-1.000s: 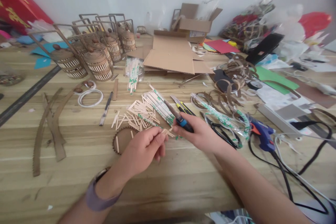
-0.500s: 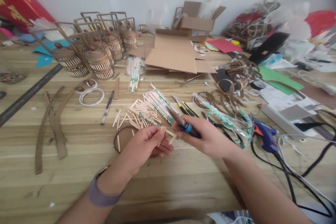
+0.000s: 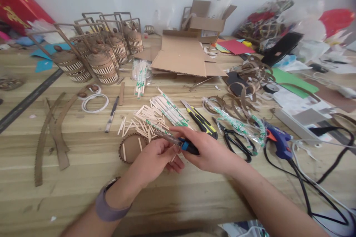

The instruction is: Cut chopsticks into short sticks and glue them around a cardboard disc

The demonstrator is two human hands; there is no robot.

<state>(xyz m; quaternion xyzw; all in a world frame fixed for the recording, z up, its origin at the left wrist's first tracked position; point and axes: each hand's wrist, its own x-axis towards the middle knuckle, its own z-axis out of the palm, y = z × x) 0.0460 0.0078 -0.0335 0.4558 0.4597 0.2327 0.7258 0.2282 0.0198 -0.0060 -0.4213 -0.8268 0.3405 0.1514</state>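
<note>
My right hand [image 3: 207, 150] is closed around a hand tool with a black-and-blue handle [image 3: 189, 146]. Its long metal end points left across the fingers of my left hand; motion blurs it, so its exact kind is unclear. My left hand [image 3: 155, 157] is closed in a pinch on short wooden sticks, now mostly hidden by the fingers and the tool. Just beyond it lies a loose heap of short wooden sticks [image 3: 141, 122]. A round brown cardboard disc [image 3: 132, 148] with a ridged rim lies left of my left hand, with a few sticks on it.
Paper-wrapped sticks [image 3: 171, 109], yellow-black cutters [image 3: 200, 118] and black scissors [image 3: 236, 142] lie beyond my hands. A blue glue gun [image 3: 279, 142] with cables is at right. Lantern-like baskets [image 3: 102, 66] stand back left, flattened cardboard [image 3: 180, 53] behind.
My right hand has moved left and lower, bringing the tool down over my left fingers. The sticks visible in my left hand before are now mostly covered.
</note>
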